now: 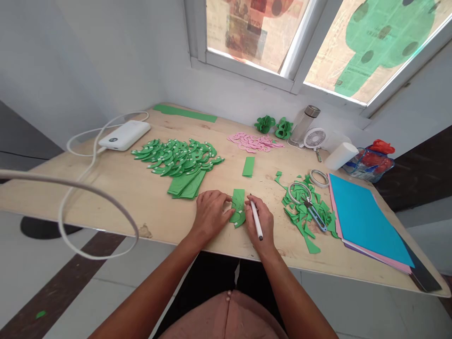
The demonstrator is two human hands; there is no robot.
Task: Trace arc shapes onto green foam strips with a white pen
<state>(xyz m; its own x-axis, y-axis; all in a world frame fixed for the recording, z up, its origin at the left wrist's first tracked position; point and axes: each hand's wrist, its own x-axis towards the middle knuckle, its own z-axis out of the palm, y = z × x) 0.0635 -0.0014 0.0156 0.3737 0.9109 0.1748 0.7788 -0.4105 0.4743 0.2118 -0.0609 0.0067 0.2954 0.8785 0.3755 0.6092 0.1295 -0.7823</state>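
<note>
A green paper strip (238, 197) lies on the table between my hands, with a curved green paper cutout (238, 218) over its lower end. My left hand (212, 214) rests palm down at the left, its thumb and forefinger bent against the strip and cutout, holding them. In my right hand (260, 221) is a white marker pen (256, 220), gripped in closed fingers. The pen's upper end points to the strip's right edge; whether its tip touches paper I cannot tell. Thin dark lines show on the strip.
Left lie stacked green strips (186, 183), many curved green cutouts (176, 155) and a white power bank (125, 135) with a looping cable. Right are green scraps (300, 207), scissors (315, 214), tape rolls (318, 178) and blue sheets (367, 216). Pink cutouts (256, 141) and a bottle (304, 125) stand behind.
</note>
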